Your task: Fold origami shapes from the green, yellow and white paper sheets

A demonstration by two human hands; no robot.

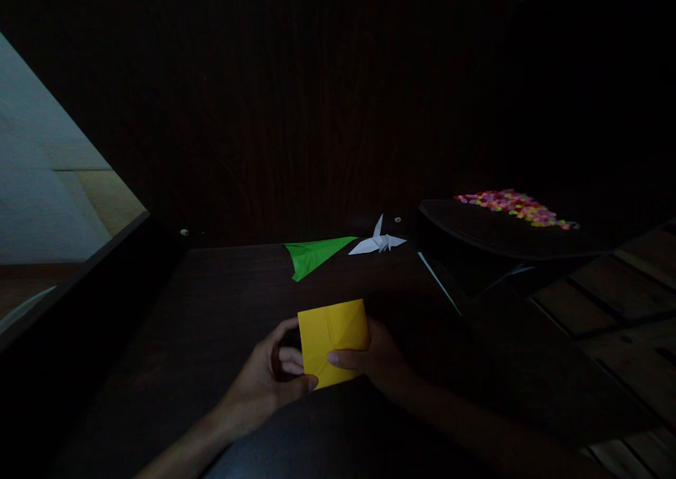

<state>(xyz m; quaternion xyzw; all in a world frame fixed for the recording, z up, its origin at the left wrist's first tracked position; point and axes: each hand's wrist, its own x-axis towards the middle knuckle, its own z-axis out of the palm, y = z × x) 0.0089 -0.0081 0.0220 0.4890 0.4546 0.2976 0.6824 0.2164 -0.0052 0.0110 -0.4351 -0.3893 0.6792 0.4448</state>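
Two hands meet on one yellow paper square (332,339), held just above the near part of the dark desk (211,324). Lighting very low; detail poor throughout.

Far left: pale floor or wall surface past the desk edge, cut off by the frame; cannot tell which.

Left hand (269,377): fingers curled, thumb pressed on the paper's lower left corner, remaining fingers tucked behind the left edge. Closed in a pinch on the sheet. Likely steadies that corner so the creases stay registered.

Yellow paper square: folded, faint crease lines visible meeting near the middle. Tilted up toward the camera, presumably so the folder can see the creases. Its underside and how many layers it has cannot be made out.

Right hand (377,359): thumb lying across the lower right face, fingers hidden behind the sheet. Also pinched shut on the paper. Forearm mostly lost in shadow.

Further back, centre: green paper plane (314,253) lying flat, and just beside it on the right a white paper crane (377,243), standing on the desk. Both well apart from the hands, apparently set aside out of the working area.

Right: thin pale strip (438,282), identity unclear. Dark tray (475,232) carrying a patch of small multicoloured pieces (512,208); too small to identify. Wooden slats at far right, cut off.
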